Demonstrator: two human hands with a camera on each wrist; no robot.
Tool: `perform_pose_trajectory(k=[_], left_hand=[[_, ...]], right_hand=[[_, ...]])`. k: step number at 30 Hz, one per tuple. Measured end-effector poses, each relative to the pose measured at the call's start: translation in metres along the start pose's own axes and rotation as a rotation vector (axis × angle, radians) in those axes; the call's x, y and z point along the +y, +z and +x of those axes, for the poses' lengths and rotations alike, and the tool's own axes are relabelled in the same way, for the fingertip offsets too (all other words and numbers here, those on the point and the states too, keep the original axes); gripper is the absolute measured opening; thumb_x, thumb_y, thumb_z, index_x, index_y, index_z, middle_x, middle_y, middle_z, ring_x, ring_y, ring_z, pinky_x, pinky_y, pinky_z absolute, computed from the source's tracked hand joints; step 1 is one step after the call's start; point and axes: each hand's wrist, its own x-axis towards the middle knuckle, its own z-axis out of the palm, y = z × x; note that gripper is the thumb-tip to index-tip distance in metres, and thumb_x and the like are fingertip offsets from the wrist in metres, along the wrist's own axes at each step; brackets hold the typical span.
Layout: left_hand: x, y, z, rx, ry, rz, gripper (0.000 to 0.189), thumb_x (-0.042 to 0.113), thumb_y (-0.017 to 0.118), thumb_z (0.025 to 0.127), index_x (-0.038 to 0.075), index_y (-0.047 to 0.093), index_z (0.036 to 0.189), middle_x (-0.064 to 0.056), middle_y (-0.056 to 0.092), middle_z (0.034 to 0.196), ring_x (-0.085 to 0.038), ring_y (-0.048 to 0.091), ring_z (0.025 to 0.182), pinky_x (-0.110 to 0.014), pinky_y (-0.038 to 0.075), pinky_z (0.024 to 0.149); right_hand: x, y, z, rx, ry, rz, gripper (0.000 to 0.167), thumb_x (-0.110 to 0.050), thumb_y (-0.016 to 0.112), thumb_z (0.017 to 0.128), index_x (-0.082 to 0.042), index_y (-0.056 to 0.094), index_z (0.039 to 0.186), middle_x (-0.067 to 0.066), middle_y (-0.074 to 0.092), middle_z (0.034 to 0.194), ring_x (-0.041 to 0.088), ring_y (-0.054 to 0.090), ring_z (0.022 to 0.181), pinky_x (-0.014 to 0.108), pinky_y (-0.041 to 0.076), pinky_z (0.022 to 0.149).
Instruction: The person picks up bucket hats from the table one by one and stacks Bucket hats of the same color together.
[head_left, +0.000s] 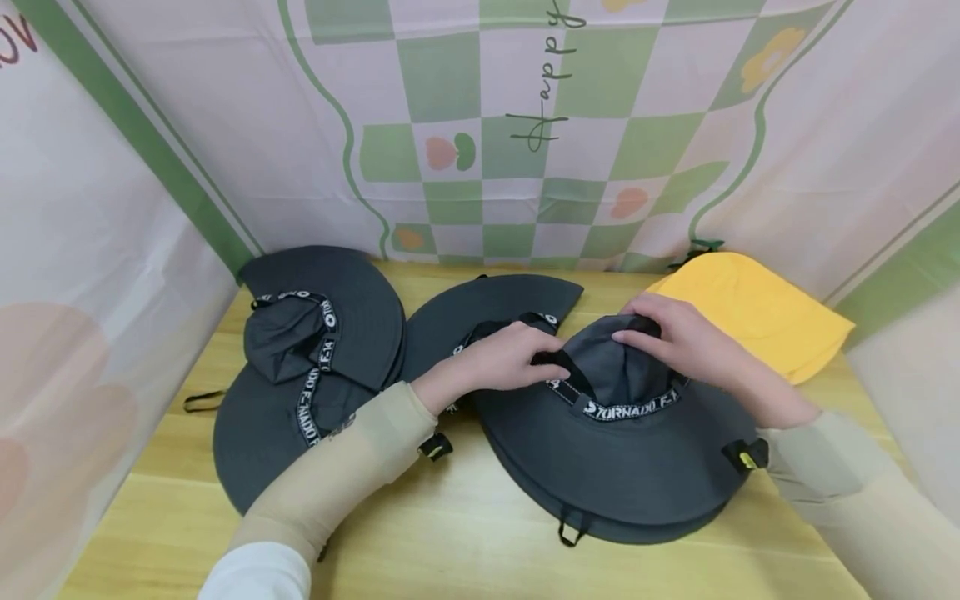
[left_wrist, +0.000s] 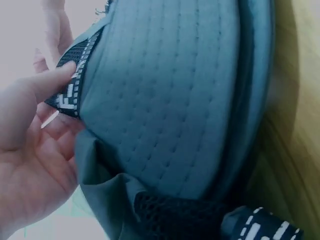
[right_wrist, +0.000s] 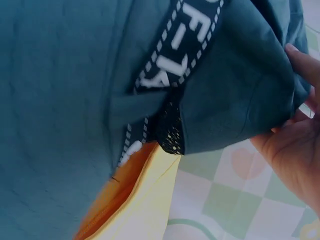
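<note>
In the head view, a dark grey wide-brimmed sun hat (head_left: 607, 467) lies brim down on the table, with a black band of white lettering around its crown. My left hand (head_left: 513, 354) pinches the edge of that band at the crown's left side; in the left wrist view the thumb (left_wrist: 57, 80) presses on the lettering. At the top of the crown (right_wrist: 240, 85), my right hand (head_left: 678, 333) grips the cloth between thumb and fingers. A second brim edge shows beneath this hat. Black mesh (right_wrist: 172, 127) is visible at the crown's side in the right wrist view.
More dark hats (head_left: 322, 325) lie overlapped at the left, and another brim (head_left: 495, 300) sits behind my left hand. A yellow fabric piece (head_left: 750, 308) lies at the back right. Printed cloth (head_left: 510, 192) hangs behind the wooden table (head_left: 450, 542).
</note>
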Motion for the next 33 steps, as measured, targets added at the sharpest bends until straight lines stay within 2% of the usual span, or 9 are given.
perform_pose_trajectory(k=[4, 6, 11, 13, 15, 20, 27, 30, 33], left_hand=[[0.0, -0.004, -0.001, 0.073, 0.041, -0.022, 0.023, 0.028, 0.059, 0.102, 0.017, 0.06, 0.082, 0.004, 0.047, 0.067, -0.007, 0.046, 0.058, -0.018, 0.038, 0.062], [0.001, -0.005, -0.002, 0.115, 0.046, -0.026, 0.019, 0.028, 0.058, 0.102, 0.017, 0.063, 0.087, 0.004, 0.052, 0.071, -0.006, 0.048, 0.061, -0.018, 0.039, 0.063], [0.002, -0.005, -0.004, 0.223, 0.071, -0.036, 0.017, 0.026, 0.056, 0.103, 0.016, 0.064, 0.093, 0.002, 0.059, 0.082, -0.008, 0.049, 0.067, -0.02, 0.041, 0.067], [0.002, -0.006, -0.004, 0.254, 0.071, -0.027, 0.019, 0.027, 0.053, 0.104, 0.015, 0.063, 0.094, 0.0, 0.057, 0.082, -0.01, 0.049, 0.07, -0.022, 0.041, 0.069], [0.003, -0.007, -0.005, 0.278, 0.059, -0.006, 0.019, 0.029, 0.052, 0.105, 0.015, 0.062, 0.096, 0.001, 0.058, 0.084, -0.01, 0.051, 0.073, -0.024, 0.043, 0.073], [0.003, -0.01, -0.01, 0.315, 0.046, 0.038, 0.019, 0.031, 0.051, 0.105, 0.016, 0.061, 0.097, 0.002, 0.06, 0.087, -0.01, 0.055, 0.079, -0.026, 0.045, 0.077], [0.001, -0.014, -0.017, 0.4, 0.029, 0.124, 0.018, 0.03, 0.05, 0.106, 0.015, 0.056, 0.096, 0.002, 0.052, 0.084, -0.01, 0.046, 0.071, -0.025, 0.039, 0.067], [0.001, -0.014, -0.017, 0.426, 0.012, 0.17, 0.018, 0.031, 0.05, 0.106, 0.016, 0.056, 0.099, 0.002, 0.054, 0.086, -0.01, 0.048, 0.071, -0.025, 0.04, 0.066], [0.002, -0.012, -0.016, 0.399, 0.004, 0.172, 0.019, 0.032, 0.048, 0.106, 0.016, 0.058, 0.102, 0.003, 0.057, 0.088, -0.01, 0.049, 0.07, -0.025, 0.04, 0.064]], right_hand=[[0.003, -0.003, -0.001, 0.03, 0.072, 0.018, 0.018, -0.012, 0.077, 0.087, -0.008, 0.07, 0.103, 0.004, 0.071, 0.098, 0.016, 0.062, 0.089, 0.018, 0.045, 0.081], [0.006, -0.005, -0.003, 0.019, 0.137, 0.042, 0.025, -0.016, 0.076, 0.089, -0.006, 0.066, 0.109, 0.008, 0.07, 0.099, 0.018, 0.06, 0.085, 0.021, 0.045, 0.076], [0.017, -0.012, -0.006, -0.105, 0.328, 0.144, 0.056, -0.028, 0.068, 0.096, -0.003, 0.043, 0.139, 0.024, 0.064, 0.118, 0.033, 0.063, 0.095, 0.041, 0.048, 0.08], [0.02, -0.014, -0.008, -0.165, 0.381, 0.153, 0.063, -0.033, 0.063, 0.099, -0.004, 0.035, 0.147, 0.025, 0.064, 0.122, 0.035, 0.063, 0.097, 0.042, 0.049, 0.081], [0.022, -0.016, -0.009, -0.204, 0.403, 0.13, 0.065, -0.036, 0.061, 0.099, -0.003, 0.034, 0.149, 0.022, 0.067, 0.116, 0.027, 0.061, 0.088, 0.035, 0.047, 0.075], [0.027, -0.017, -0.013, -0.256, 0.428, 0.096, 0.059, -0.039, 0.059, 0.099, 0.0, 0.045, 0.142, 0.015, 0.067, 0.102, 0.021, 0.056, 0.086, 0.029, 0.043, 0.073], [0.031, -0.019, -0.016, -0.28, 0.414, 0.081, 0.038, -0.038, 0.064, 0.097, -0.007, 0.06, 0.118, 0.004, 0.062, 0.09, 0.014, 0.054, 0.078, 0.025, 0.041, 0.069], [0.031, -0.02, -0.018, -0.261, 0.409, 0.036, 0.036, -0.04, 0.065, 0.096, -0.008, 0.062, 0.112, 0.005, 0.06, 0.085, 0.016, 0.054, 0.078, 0.029, 0.041, 0.07], [0.03, -0.023, -0.019, -0.199, 0.395, -0.02, 0.036, -0.042, 0.067, 0.094, -0.007, 0.063, 0.104, 0.006, 0.06, 0.081, 0.019, 0.054, 0.076, 0.033, 0.042, 0.069]])
